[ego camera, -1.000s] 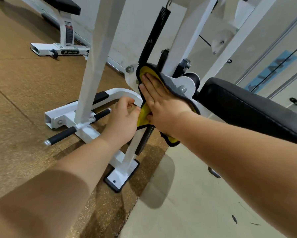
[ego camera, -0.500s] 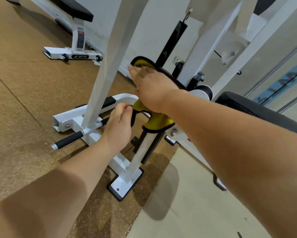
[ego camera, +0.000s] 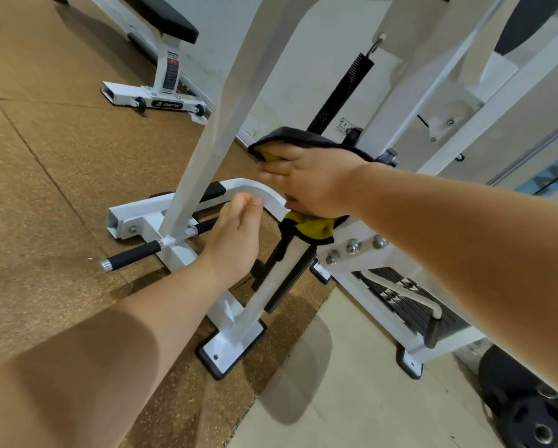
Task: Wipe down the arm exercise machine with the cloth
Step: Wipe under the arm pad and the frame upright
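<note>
The arm exercise machine has a white frame with a slanted upright [ego camera: 206, 140], a black spring [ego camera: 342, 92] and a curved white bar [ego camera: 252, 189]. A yellow cloth with a black border [ego camera: 310, 227] is draped over a part of the frame near the spring. My right hand [ego camera: 306, 179] lies on the cloth and presses it against the machine, fingers stretched to the left; the cloth's black edge folds over above the fingertips. My left hand [ego camera: 235, 234] hovers just left of the cloth by the curved bar, fingers curled against the thumb, holding nothing.
A black-gripped handle [ego camera: 132, 255] sticks out low on the left. The frame's foot plate [ego camera: 229, 347] rests where brown mat [ego camera: 45, 189] meets beige floor [ego camera: 352, 383]. A padded bench [ego camera: 161, 14] stands at the back left. Black weight plates [ego camera: 529, 415] lie at the lower right.
My right hand has slid the cloth up and left over the machine part. My left hand has come away from the cloth's lower edge. The view has shifted, showing more of the machine's base.
</note>
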